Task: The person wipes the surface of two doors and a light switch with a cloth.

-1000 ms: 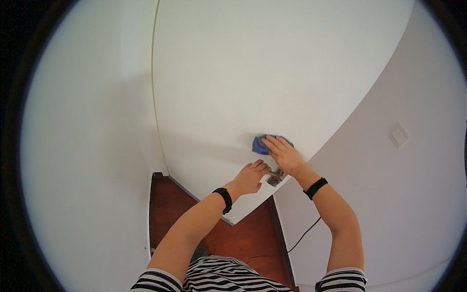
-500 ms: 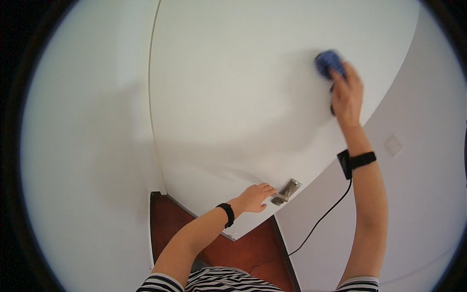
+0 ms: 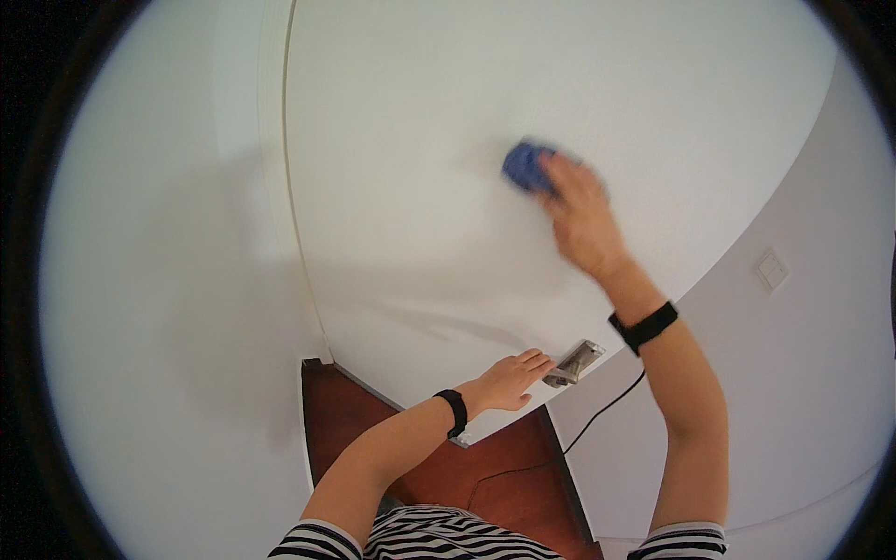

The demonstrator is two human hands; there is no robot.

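A bunched blue cloth (image 3: 527, 168) is pressed against the white door (image 3: 401, 215), gripped by my right hand (image 3: 586, 219). Motion slightly blurs the cloth and those fingers. Lower down, my left hand (image 3: 509, 381) has its fingers stretched out and the thumb apart. Its fingertips reach the lever of the metal door handle (image 3: 577, 362); whether they press on it I cannot tell. Black bands circle both my wrists.
A black cable (image 3: 602, 411) hangs from near my right wrist to the reddish-brown floor (image 3: 439, 481). White walls stand on both sides, the right one with a light switch (image 3: 772, 271). Dark skirting (image 3: 569, 476) edges the floor.
My right hand has swept the blue cloth left and slightly down across the door. My left hand remains by the handle; both appear slightly farther right in view.
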